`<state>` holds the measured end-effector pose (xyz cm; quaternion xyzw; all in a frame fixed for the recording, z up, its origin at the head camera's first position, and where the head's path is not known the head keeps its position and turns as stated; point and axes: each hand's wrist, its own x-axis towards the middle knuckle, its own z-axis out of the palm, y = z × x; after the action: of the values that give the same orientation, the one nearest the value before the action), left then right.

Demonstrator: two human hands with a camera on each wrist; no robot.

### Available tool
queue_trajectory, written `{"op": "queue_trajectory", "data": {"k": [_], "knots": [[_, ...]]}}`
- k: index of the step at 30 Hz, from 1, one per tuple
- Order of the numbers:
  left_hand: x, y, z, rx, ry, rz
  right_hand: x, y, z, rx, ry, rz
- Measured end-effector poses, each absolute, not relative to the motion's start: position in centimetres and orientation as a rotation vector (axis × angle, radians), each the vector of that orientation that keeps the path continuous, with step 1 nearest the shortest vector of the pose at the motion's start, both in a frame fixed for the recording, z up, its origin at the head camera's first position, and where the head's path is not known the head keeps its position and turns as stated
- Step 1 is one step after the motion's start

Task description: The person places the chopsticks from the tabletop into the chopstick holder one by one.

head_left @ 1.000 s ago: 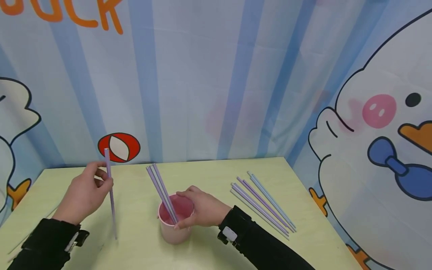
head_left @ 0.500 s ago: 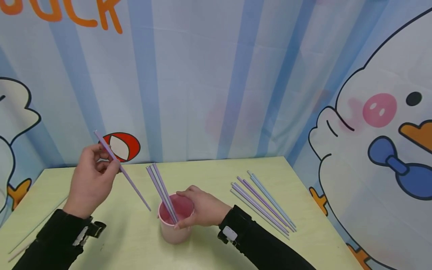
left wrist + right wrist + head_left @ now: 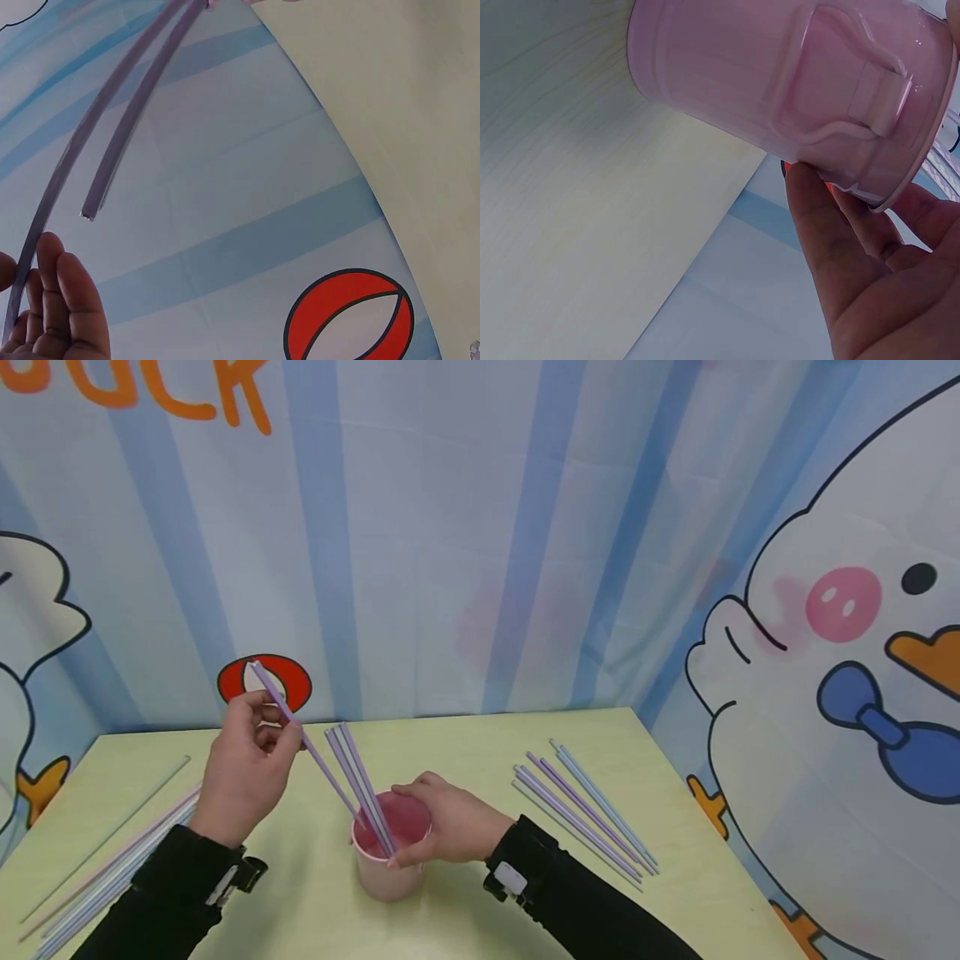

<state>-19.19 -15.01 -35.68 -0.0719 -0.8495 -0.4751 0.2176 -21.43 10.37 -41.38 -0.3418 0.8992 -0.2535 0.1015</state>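
Note:
My left hand (image 3: pixel 251 768) pinches a purple straw (image 3: pixel 318 762) between thumb and fingers, left of a small pink bucket (image 3: pixel 390 881). That straw slants down to the right, its lower end at the bucket's mouth. Several purple and whitish straws (image 3: pixel 354 768) lean to the left inside the bucket, which stands on the table. With thumb and fingers at its rim, my right hand (image 3: pixel 453 818) grips the bucket from the right. A wire loop handle (image 3: pixel 791 82) shows on the bucket's side in the right wrist view.
Several purple and blue straws (image 3: pixel 585 814) lie on the pale table (image 3: pixel 480 752) to the right. More straws (image 3: pixel 120 868) lie at the left, partly under my left forearm. A striped blue cloth (image 3: pixel 435 543) with printed ducks rises behind the table.
My left hand has lifted the straw, tilted it and carried it rightward to the bucket's mouth. Straws on the left have come out from behind the sleeve. My right hand stays put.

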Motion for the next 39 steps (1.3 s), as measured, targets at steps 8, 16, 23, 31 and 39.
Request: {"op": "queue_trajectory", "data": {"k": [8, 16, 23, 31, 39], "knots": [[-19.3, -14.2, -37.2, -0.178, -2.448, -1.283, -21.3, 10.4, -41.1, -1.02, 2.638, -0.756], [-19.4, -13.3, -38.7, -0.187, -2.546, -1.214, -21.3, 10.4, -41.1, -1.042, 2.63, -0.769], [-19.3, -13.0, -39.7, -0.138, -2.666, -1.202, -21.4, 10.4, -41.1, -1.05, 2.631, -0.767], [-19.3, -12.7, -40.5, -0.144, -2.735, -1.222, -21.3, 10.4, -40.9, -1.021, 2.626, -0.763], [-19.2, -12.5, -41.1, -0.163, -2.771, -1.227, -21.4, 10.4, -41.1, -1.045, 2.634, -0.755]]}}
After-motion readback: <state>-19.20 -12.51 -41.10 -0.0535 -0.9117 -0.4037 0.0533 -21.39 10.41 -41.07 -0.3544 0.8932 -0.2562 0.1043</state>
